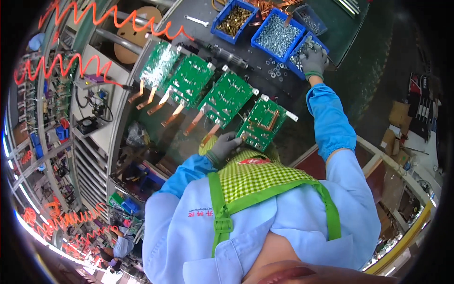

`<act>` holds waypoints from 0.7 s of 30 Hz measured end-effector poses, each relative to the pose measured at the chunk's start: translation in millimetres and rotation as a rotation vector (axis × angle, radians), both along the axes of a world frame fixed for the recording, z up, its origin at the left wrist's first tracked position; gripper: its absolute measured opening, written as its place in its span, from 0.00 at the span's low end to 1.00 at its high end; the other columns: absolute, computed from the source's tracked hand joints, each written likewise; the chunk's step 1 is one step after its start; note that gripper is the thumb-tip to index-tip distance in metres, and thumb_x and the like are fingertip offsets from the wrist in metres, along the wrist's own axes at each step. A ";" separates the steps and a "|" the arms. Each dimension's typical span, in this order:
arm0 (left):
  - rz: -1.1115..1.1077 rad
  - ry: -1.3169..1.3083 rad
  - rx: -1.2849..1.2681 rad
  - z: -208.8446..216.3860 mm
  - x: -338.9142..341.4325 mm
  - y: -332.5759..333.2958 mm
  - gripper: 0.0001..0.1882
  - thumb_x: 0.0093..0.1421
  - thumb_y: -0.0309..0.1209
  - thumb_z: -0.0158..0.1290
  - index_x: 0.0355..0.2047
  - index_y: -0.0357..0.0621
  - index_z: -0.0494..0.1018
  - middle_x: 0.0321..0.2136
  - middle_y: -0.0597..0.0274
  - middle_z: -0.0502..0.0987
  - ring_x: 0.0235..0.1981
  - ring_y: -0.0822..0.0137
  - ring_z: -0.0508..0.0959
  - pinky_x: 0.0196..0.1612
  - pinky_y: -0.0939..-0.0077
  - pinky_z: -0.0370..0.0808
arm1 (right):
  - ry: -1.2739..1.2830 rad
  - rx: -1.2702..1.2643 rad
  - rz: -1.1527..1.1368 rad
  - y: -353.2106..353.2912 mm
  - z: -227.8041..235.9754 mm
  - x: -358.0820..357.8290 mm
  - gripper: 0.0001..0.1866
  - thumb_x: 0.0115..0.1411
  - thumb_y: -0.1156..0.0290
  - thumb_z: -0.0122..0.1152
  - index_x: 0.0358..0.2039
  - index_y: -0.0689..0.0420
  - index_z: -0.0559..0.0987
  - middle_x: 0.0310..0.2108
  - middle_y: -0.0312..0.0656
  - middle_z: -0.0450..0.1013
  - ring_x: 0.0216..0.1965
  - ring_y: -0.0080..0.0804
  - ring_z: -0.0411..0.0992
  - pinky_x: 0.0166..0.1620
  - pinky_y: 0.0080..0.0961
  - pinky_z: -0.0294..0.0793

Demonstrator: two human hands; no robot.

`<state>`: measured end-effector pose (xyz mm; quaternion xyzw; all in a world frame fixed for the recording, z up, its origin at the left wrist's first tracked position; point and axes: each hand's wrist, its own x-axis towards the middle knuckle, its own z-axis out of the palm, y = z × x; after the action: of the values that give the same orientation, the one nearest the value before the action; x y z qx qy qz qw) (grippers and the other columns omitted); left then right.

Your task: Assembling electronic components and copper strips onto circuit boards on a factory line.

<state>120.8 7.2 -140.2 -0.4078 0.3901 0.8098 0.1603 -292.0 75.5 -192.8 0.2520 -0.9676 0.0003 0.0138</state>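
Observation:
My left hand (pixel 224 147), in a grey glove, has its fingers closed on the near left corner of a green circuit board (pixel 255 118). This nearest board carries a copper strip on top and a white tab at its right. My right hand (pixel 314 62), also gloved, reaches far right into a blue bin (pixel 294 69) of small metal hardware. Its fingers are bent down among the pieces, and what they grip is hidden. Three more green circuit boards (pixel 228 98) lie in a row to the left, with copper strips (pixel 192 124) sticking out toward me.
Behind stand a blue bin of brass-coloured fasteners (pixel 234 21) and one of silver washers (pixel 276 37). Loose washers (pixel 276 68) lie on the dark bench. A screwdriver-like tool (pixel 228 57) with an orange coiled cord (pixel 127 21) and a wrench (pixel 196 21) lie near the boards.

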 end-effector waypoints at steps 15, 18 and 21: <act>-0.052 0.014 -0.052 -7.0 -3.3 -0.7 0.14 0.59 0.37 0.50 0.37 0.39 0.68 0.20 0.67 0.70 0.20 0.79 0.66 0.23 0.84 0.63 | -0.511 -0.309 0.529 -82.5 10.7 -35.4 0.11 0.52 0.69 0.51 0.36 0.55 0.76 0.36 0.49 0.73 0.38 0.45 0.71 0.42 0.37 0.70; 0.000 0.014 -0.055 -6.9 0.5 1.5 0.14 0.59 0.39 0.50 0.36 0.40 0.69 0.21 0.67 0.71 0.20 0.79 0.67 0.23 0.84 0.64 | -0.293 0.194 0.667 -102.6 -4.1 -31.3 0.14 0.55 0.71 0.43 0.38 0.53 0.77 0.39 0.47 0.73 0.43 0.44 0.72 0.44 0.37 0.71; 0.060 0.002 -0.062 -9.5 3.8 6.2 0.14 0.59 0.38 0.50 0.37 0.41 0.68 0.21 0.68 0.71 0.20 0.78 0.68 0.24 0.85 0.65 | -0.268 0.353 0.649 -118.3 -7.2 -22.5 0.14 0.55 0.71 0.43 0.37 0.53 0.77 0.38 0.47 0.74 0.41 0.44 0.72 0.43 0.39 0.71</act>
<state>124.6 13.4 -149.7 -0.4233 0.4028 0.8021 0.1230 -314.6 -42.8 -200.0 0.5409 -0.8162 -0.1288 -0.1570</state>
